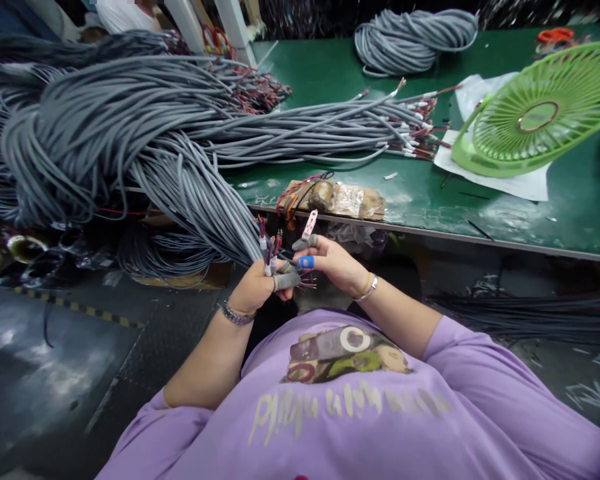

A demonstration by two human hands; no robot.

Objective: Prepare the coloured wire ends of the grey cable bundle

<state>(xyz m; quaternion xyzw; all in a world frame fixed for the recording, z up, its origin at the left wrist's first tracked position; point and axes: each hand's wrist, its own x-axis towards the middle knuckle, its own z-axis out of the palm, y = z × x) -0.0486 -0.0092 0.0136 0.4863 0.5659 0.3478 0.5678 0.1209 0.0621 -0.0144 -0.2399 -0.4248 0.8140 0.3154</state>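
My left hand (254, 285) is closed round the stripped ends of several grey cables (215, 207), which hang down over the bench edge from a large heap. Thin coloured wires (307, 283) stick out past its fingers, and grey finger covers wrap some of the fingertips. Close beside it, my right hand (341, 265) pinches a small flat pale-pink tool (310, 225) with holes in it, pointing up and away. One of its fingers wears a blue finger wrap (307, 262). The right fingertips are near the wires; whether they touch them I cannot tell.
A block with a small motor-like cylinder (321, 195) and red and black leads lies at the bench's front edge. More grey cables (320, 130) stretch across the green bench (500, 217). A green fan (537, 117) stands right, a cable coil (415, 41) behind.
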